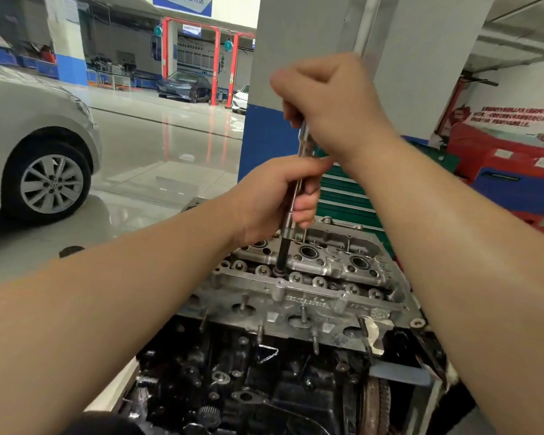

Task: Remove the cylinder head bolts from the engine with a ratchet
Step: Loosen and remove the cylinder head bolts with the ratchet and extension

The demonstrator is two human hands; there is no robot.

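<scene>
Head view looks down on a bare grey aluminium cylinder head bolted atop a black, oily engine block, with open polished floor stretching far and left toward a white car, while a blue-and-grey pillar stands just beyond the engine and a green tool cabinet sits close on the far right, leaving less room on that side. Along the near edge of the head a row of studs projects toward the viewer. A long, slim, silvery steel ratchet extension stands nearly upright, its long axis leaning slightly right at the top, and ends below in a dark socket seated on a cylinder head bolt in the left part of the head's near bolt row. The left hand has its grip wrapped round the middle of the shaft, fingers curled on the far side. The right hand is clenched round the tool's upper end, which is hidden inside the fist. Both forearms reach in from the near corners and meet above the engine.
</scene>
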